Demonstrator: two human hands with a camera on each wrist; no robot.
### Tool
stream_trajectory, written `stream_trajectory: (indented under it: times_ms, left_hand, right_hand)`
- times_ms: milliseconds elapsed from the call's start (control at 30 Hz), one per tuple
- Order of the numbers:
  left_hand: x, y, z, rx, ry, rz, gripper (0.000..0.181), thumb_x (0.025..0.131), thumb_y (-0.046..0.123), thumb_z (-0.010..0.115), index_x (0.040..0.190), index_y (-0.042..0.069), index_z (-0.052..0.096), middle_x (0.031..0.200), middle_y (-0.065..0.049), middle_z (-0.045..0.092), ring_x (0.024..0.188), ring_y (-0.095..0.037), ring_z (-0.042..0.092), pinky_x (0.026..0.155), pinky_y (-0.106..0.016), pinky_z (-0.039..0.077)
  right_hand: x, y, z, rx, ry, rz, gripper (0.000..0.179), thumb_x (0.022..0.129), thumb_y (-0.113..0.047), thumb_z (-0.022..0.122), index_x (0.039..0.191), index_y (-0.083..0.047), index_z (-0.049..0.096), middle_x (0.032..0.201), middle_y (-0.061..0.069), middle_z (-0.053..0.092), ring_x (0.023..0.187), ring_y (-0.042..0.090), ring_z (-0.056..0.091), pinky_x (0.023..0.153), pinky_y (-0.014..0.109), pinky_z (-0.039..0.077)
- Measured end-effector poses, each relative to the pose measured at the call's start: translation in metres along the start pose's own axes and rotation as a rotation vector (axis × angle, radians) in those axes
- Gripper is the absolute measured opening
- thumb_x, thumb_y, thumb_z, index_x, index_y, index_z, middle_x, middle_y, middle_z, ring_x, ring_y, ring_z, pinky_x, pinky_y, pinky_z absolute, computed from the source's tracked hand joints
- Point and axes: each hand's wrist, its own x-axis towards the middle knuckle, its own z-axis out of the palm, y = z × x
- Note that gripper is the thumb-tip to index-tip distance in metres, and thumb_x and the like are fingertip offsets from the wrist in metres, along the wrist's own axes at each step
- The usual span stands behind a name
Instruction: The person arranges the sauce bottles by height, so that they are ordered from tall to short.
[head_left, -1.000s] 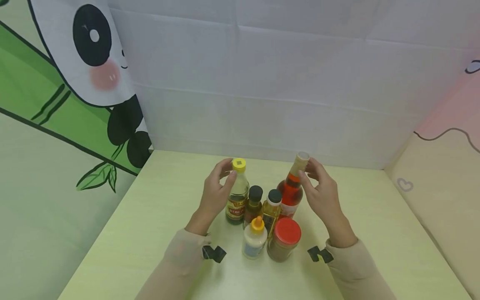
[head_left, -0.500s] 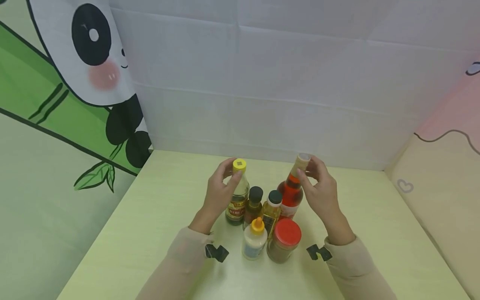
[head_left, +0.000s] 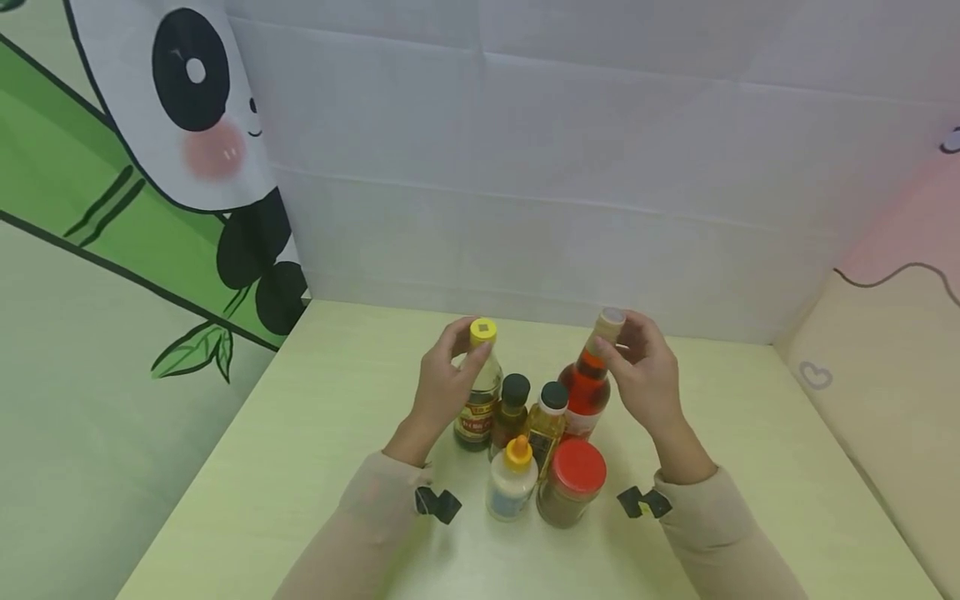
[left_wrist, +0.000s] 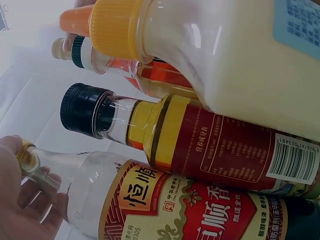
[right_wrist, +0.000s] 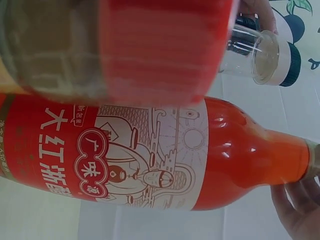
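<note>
1. Head view: the left hand (head_left: 442, 385) is being held with fingers curled round the neck of the clear bottle with the yellow cap (head_left: 480, 379), thumb and fingertips closing just under the cap.
2. The right hand (head_left: 643, 379) is being curled round the neck of the red vinegar bottle (head_left: 587, 385), its fingers pinching just below the pale cap.
3. Both bottles are standing upright on the surface (head_left: 315, 417), at the back of a tight cluster, the clear one on the left and the red one on the right.
4. Between them two smaller dark-capped bottles are being seen: a brown one (head_left: 512, 408) and a yellow oil bottle (head_left: 549, 417), touching or just beside each other.
5. In front, a white squeeze bottle with an orange tip (head_left: 512, 482) and a jar with a red lid (head_left: 572, 483) are standing side by side, nearest the person.
6. Left wrist view: the clear bottle's neck (left_wrist: 60, 175) is being gripped by fingers (left_wrist: 20, 200), with the brown bottle (left_wrist: 200, 145) just beside it.
7. Right wrist view: the red bottle (right_wrist: 150, 155) is being shown filling the frame, fingers (right_wrist: 300, 210) sitting at its neck.
8. The pale green surface is being enclosed by fabric walls: a white panel (head_left: 562, 167) behind, a panda and bamboo print (head_left: 150, 167) at the left, a pink and cream panel (head_left: 900, 292) at the right.
</note>
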Motion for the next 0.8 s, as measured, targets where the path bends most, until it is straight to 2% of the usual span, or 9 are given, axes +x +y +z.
stream_trajectory:
  times_ms: [300, 333, 500, 567, 800]
  left_hand:
    - [-0.001, -0.003, 0.000, -0.014, 0.000, -0.010, 0.035, 0.097, 0.015, 0.062, 0.128, 0.001, 0.054, 0.113, -0.014, 0.065, 0.100, -0.029, 0.064, 0.089, -0.045, 0.051]
    - [-0.001, 0.003, 0.000, -0.017, 0.000, -0.020, 0.035, 0.097, 0.013, 0.061, 0.128, 0.000, 0.054, 0.113, -0.015, 0.065, 0.100, -0.031, 0.063, 0.089, -0.046, 0.050]
    - [-0.001, 0.006, 0.000, -0.012, -0.009, -0.029, 0.036, 0.097, 0.014, 0.061, 0.129, 0.000, 0.053, 0.113, -0.016, 0.065, 0.101, -0.031, 0.063, 0.091, -0.044, 0.050]
    - [0.000, 0.001, 0.000, -0.006, -0.017, -0.020, 0.037, 0.097, 0.018, 0.061, 0.129, 0.002, 0.054, 0.113, -0.014, 0.065, 0.101, -0.029, 0.064, 0.090, -0.042, 0.051]
    - [0.001, 0.004, 0.000, 0.020, -0.028, -0.030, 0.038, 0.097, 0.021, 0.058, 0.129, 0.001, 0.053, 0.113, -0.014, 0.065, 0.102, -0.029, 0.064, 0.091, -0.041, 0.051]
  right_hand:
    - [0.004, -0.001, -0.001, 0.066, -0.015, 0.006, 0.039, 0.088, 0.007, 0.068, 0.123, 0.012, 0.051, 0.111, 0.020, 0.061, 0.095, 0.005, 0.059, 0.085, 0.019, 0.049]
    - [0.004, -0.001, -0.001, 0.073, -0.019, 0.003, 0.039, 0.088, 0.008, 0.068, 0.123, 0.012, 0.051, 0.110, 0.019, 0.061, 0.095, 0.005, 0.060, 0.085, 0.019, 0.049]
    - [0.009, 0.000, -0.001, 0.091, -0.031, 0.006, 0.039, 0.087, 0.009, 0.068, 0.122, 0.013, 0.051, 0.109, 0.013, 0.060, 0.094, 0.005, 0.060, 0.084, 0.019, 0.050]
    - [0.011, 0.001, -0.001, 0.088, -0.032, 0.006, 0.039, 0.087, 0.008, 0.068, 0.122, 0.013, 0.052, 0.109, 0.014, 0.061, 0.094, 0.005, 0.060, 0.084, 0.019, 0.050]
    - [0.019, 0.003, 0.002, 0.085, -0.067, 0.025, 0.040, 0.088, 0.005, 0.068, 0.124, 0.012, 0.051, 0.113, 0.022, 0.060, 0.096, 0.005, 0.060, 0.085, 0.020, 0.050]
